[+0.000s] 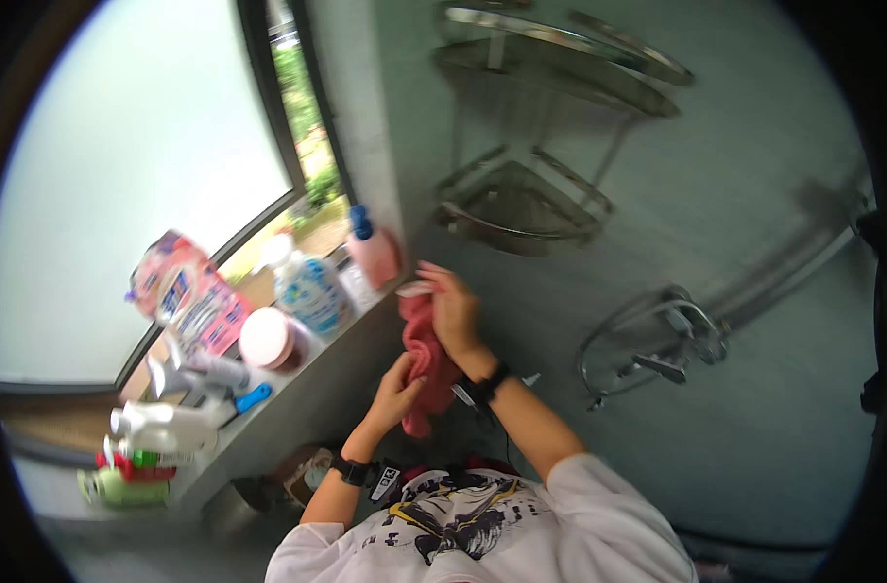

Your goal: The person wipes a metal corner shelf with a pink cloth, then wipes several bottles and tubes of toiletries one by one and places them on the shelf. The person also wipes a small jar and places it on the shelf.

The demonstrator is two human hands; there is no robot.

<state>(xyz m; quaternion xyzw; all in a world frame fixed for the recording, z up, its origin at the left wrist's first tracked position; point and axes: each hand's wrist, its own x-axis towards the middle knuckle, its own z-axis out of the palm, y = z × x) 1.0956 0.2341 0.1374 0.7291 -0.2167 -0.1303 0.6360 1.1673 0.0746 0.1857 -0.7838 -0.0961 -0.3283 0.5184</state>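
Observation:
A bunched red cloth (430,390) hangs in front of my body, between both hands. My left hand (394,393) grips its lower left side, thumb and fingers closed on the folds. Higher up, my right hand (454,313) lies along the cloth's right side with its fingers extended past the top. A small white piece (416,288) shows at the cloth's upper end beside the right fingers; blur hides what it is. The right palm is turned away, so its grip is partly hidden. Both wrists wear black straps.
Left, a window ledge (327,351) carries a pink pump bottle (374,255), blue-and-white pump bottle (311,291), round-lidded jar (268,339), pink refill pouch (192,299), blue-handled tool (252,398) and white jug (170,426). Corner glass shelves (520,197) and a shower fixture (680,324) are on the walls.

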